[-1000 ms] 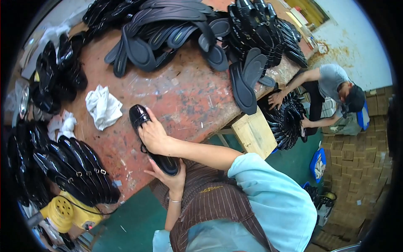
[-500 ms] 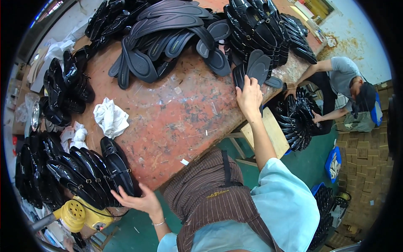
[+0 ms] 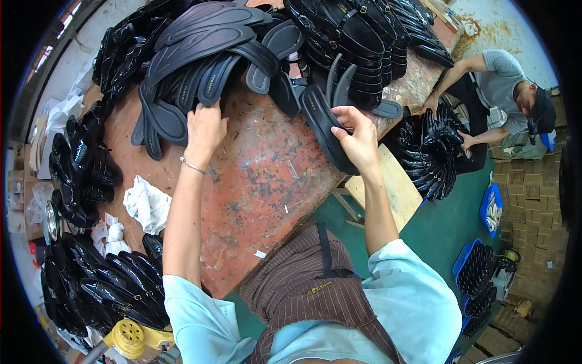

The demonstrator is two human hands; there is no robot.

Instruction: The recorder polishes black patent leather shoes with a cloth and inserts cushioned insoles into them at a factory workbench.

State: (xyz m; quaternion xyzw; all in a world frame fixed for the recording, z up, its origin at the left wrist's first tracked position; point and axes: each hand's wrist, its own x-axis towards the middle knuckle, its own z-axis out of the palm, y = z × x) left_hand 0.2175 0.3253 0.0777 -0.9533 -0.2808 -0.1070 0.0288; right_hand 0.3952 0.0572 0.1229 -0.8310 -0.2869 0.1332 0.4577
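A large heap of dark padded insoles (image 3: 206,36) lies on the far part of the worn red table (image 3: 254,182). My left hand (image 3: 206,128) reaches to the heap's near edge, its fingers closed at the tip of one insole (image 3: 213,79); the fingertips are partly hidden. To the right, my right hand (image 3: 359,138) pinches the edge of a black insole (image 3: 321,121) that seems to lie on a thick stack of the same kind. Two thin insoles (image 3: 342,85) stand curved just behind it.
Glossy black buckled shoes (image 3: 357,42) are piled at the back right, with more shoes (image 3: 103,285) at the left. A white cloth (image 3: 147,204) lies near the left edge. A co-worker (image 3: 503,91) handles black shoes beside a wooden stool (image 3: 388,188).
My left hand has moved from the shoes at the lower left up to the insole heap. My right hand now grips a black insole, and its stack is turned and nearer me.
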